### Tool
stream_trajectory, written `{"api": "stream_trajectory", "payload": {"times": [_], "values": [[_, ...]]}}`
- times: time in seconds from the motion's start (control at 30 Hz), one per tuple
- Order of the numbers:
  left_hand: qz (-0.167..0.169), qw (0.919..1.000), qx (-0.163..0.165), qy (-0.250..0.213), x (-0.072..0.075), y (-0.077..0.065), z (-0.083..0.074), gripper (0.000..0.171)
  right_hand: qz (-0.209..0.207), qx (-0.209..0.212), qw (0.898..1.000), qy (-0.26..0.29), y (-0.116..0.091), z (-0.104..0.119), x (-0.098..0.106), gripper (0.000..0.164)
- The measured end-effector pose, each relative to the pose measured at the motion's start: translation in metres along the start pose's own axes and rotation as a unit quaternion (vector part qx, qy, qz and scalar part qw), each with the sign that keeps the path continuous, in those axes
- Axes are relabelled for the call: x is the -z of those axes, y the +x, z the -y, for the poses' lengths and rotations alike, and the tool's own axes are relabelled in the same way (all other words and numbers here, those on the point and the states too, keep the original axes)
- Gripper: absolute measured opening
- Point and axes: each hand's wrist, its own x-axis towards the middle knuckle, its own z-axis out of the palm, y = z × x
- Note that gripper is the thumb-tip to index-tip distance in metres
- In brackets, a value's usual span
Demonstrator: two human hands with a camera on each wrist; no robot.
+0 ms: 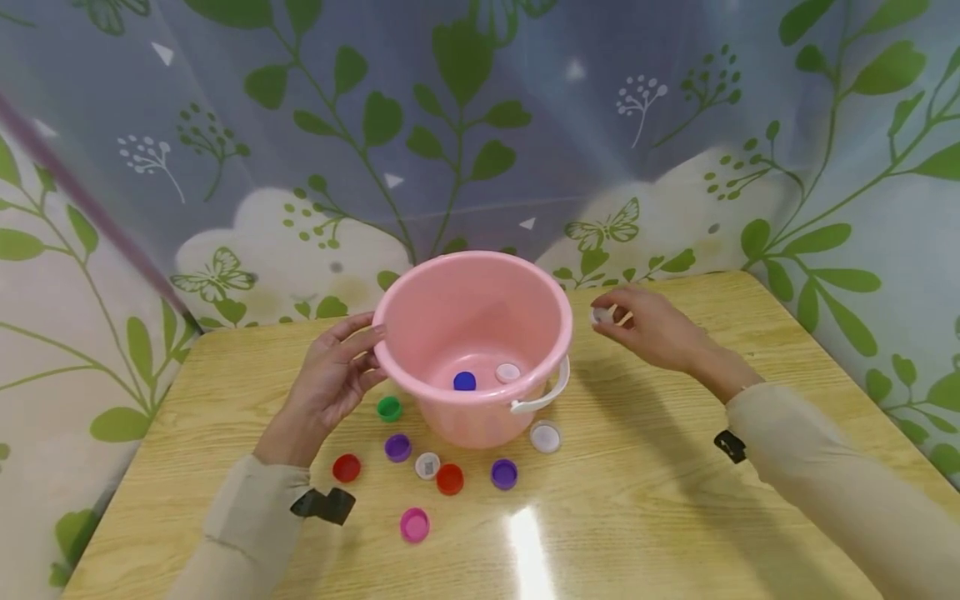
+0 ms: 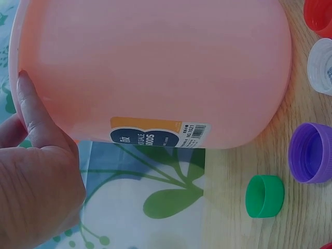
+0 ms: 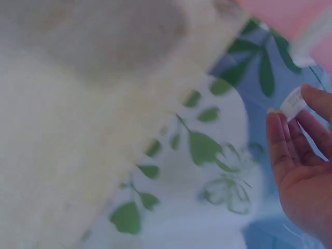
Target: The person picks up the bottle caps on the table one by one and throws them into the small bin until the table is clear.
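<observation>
Found the pink bucket [image 1: 468, 423] upright on the table [image 1: 637, 542], toward the back edge. Saw the left hand [image 1: 330, 379] at the bucket's left side, fingers touching the rim; could not tell a grip from a mere touch. Saw the right hand [image 1: 656, 327] to the right of the bucket, apart from it and raised off the table, pinching a held white cap [image 1: 601, 316] between thumb and fingers. Looked inside the bucket: noted a blue cap [image 1: 465, 382] and a pale cap [image 1: 507, 372] on the bottom, near each other. Saw a white handle [image 1: 551, 396] hanging at the front right. In the left wrist view, spotted a label [image 2: 161, 134] on the outer wall.

Logged loose caps around the base: a green cap [image 1: 389, 409] at left, a purple cap [image 1: 398, 448] nearer, a small white cap [image 1: 427, 466] just beside an orange-red cap [image 1: 450, 480], a second purple cap [image 1: 504, 474], a wide white cap [image 1: 545, 437] at right. Found a dark red cap [image 1: 347, 468] farther left, a pink cap [image 1: 415, 525] nearest the person. Noted leaf-printed cloth [image 1: 480, 167] behind.
</observation>
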Motion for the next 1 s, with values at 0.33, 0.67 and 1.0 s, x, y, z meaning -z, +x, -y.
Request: {"api": "stream_trajectory", "payload": {"times": [0.33,0.67,1.0], "values": [[-0.009,0.9999,0.001,0.009,-0.001,0.001,-0.001,0.042,-0.098,0.054,0.994,0.009,0.035,0.044,0.034,0.036],[-0.008,0.9999,-0.004,0.009,-0.001,0.0,0.0,0.044,-0.081,0.129,0.988,0.029,0.067,0.085,0.02,0.035],[0.001,0.9999,-0.012,0.0,0.0,0.001,0.0,0.032,-0.03,0.121,0.992,0.035,0.089,0.097,0.004,0.035]]}}
